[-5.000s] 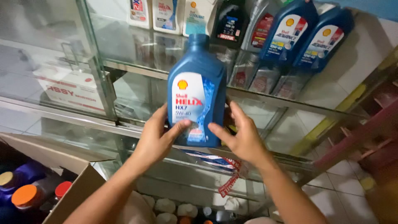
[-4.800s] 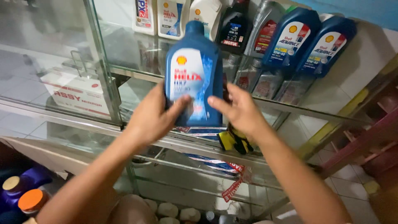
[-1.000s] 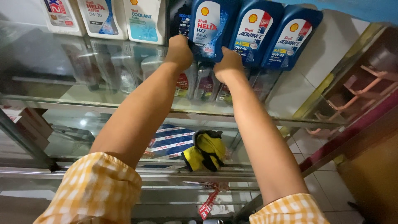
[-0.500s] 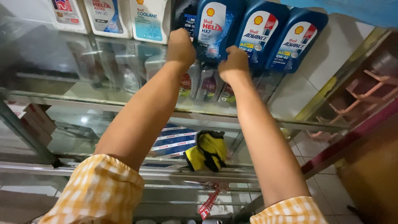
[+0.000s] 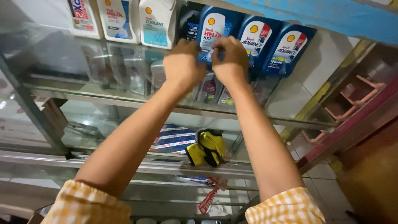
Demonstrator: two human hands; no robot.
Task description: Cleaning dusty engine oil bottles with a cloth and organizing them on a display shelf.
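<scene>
A blue oil bottle [image 5: 212,25] with a white and blue label stands upright on the upper glass shelf [image 5: 103,96], in a row of bottles against the wall. Both my arms reach up to it. My left hand [image 5: 182,66] is closed against its lower left side. My right hand [image 5: 229,58] is closed on its lower front, fingertips pinched at the label. The two hands almost touch and hide the bottle's lower half.
Two more blue bottles [image 5: 258,38] stand right of it, a dark bottle [image 5: 188,24] and white bottles [image 5: 156,23] to its left. On the lower glass shelf lie a yellow-black glove [image 5: 209,147] and a blue-white box [image 5: 174,139]. A pink rack [image 5: 352,103] is at right.
The blue bottle went from in front of me, in both hands, up into the shelf row. In the last half second my hands moved together onto its lower front.
</scene>
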